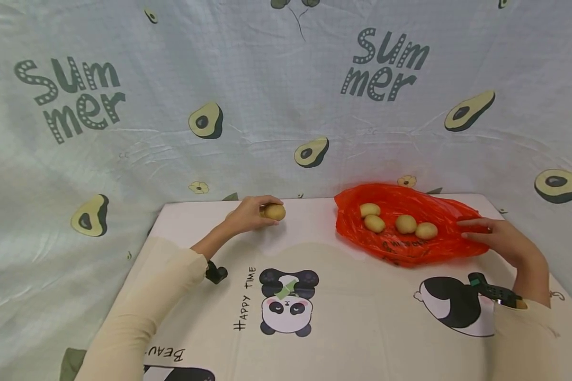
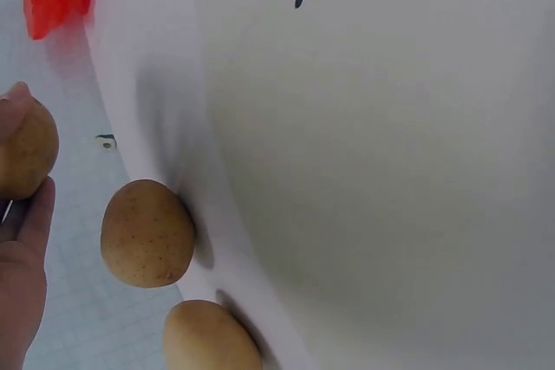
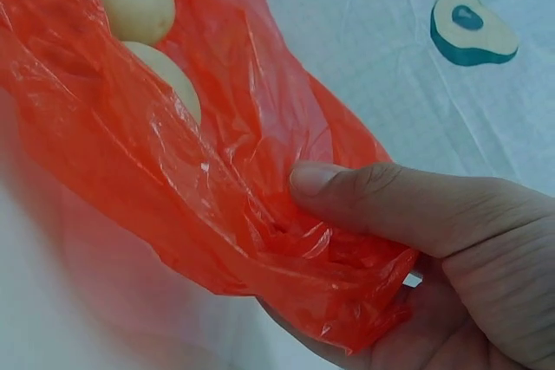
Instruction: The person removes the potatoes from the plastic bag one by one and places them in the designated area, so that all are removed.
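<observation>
Where the printed curtain (image 1: 248, 79) forms the backdrop, the pale table (image 1: 362, 317) stands in front of it; the red bag (image 1: 440, 251) lies open on the far right part of the table, with four potatoes (image 1: 405, 224) visible inside; the right hand (image 1: 507, 238) grips the bag's right end, thumb on the upper face and fingers beneath; the left hand (image 1: 250, 212) grasps a single potato (image 1: 275, 212) between thumb and fingers, near the far edge, left of the bag; whether it touches the table cannot be told; a darker potato (image 2: 148, 233) and a paler potato (image 2: 212, 340) rest loose nearby; the bag should prove light, limp, slippery and easily torn, so hold a gathered fold; each potato should be firm, fairly dense and inclined to roll, so grip around its middle.
</observation>
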Tool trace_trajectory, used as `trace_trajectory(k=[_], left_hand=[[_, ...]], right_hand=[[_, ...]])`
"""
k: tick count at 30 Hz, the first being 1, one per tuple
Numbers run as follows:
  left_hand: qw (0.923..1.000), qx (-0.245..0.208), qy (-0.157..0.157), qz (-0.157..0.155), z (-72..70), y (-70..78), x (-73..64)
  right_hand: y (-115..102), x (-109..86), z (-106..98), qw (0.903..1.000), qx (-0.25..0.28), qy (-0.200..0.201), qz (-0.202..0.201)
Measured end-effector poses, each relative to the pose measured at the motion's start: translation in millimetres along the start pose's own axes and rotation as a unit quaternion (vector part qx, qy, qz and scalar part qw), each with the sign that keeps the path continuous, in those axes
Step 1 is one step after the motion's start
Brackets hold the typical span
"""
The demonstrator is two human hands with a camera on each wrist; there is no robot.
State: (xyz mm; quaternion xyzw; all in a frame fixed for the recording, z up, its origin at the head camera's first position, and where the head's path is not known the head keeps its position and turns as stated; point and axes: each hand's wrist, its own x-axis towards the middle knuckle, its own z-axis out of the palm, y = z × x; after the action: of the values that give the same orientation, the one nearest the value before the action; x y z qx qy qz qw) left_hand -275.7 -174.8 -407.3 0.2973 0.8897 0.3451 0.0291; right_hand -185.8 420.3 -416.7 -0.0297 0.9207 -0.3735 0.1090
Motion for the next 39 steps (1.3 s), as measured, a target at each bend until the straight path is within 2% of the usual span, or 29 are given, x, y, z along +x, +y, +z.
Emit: trace_trajectory(k=[12, 20, 24, 30, 39], left_hand=[[0.9999, 0.014, -0.004, 0.004, 11.7, -11.9, 11.2], [0.9997, 0.024, -0.010, 0.000, 16.7, -17.1, 20.2], [0.9982, 0.049, -0.034, -0.008, 18.6, -21.3, 24.6], [0.9914, 0.107, -0.074, -0.011, 18.5, -21.6, 30.8], [0.9872, 0.102, -0.123, -0.006, 5.0, -18.5, 32.7]], right_hand=[[-4.2, 1.6, 2.4, 0.9996, -0.026, 0.004, 0.003], [-1.1, 1.9, 5.0, 0.9998, -0.020, 0.006, 0.003], [1.4, 2.2, 4.6, 0.9996, -0.026, 0.007, 0.001], [2.3, 1.4, 3.3, 0.9995, -0.028, 0.012, 0.003], [2.7, -1.5, 6.8, 0.9997, -0.016, 0.007, 0.015]])
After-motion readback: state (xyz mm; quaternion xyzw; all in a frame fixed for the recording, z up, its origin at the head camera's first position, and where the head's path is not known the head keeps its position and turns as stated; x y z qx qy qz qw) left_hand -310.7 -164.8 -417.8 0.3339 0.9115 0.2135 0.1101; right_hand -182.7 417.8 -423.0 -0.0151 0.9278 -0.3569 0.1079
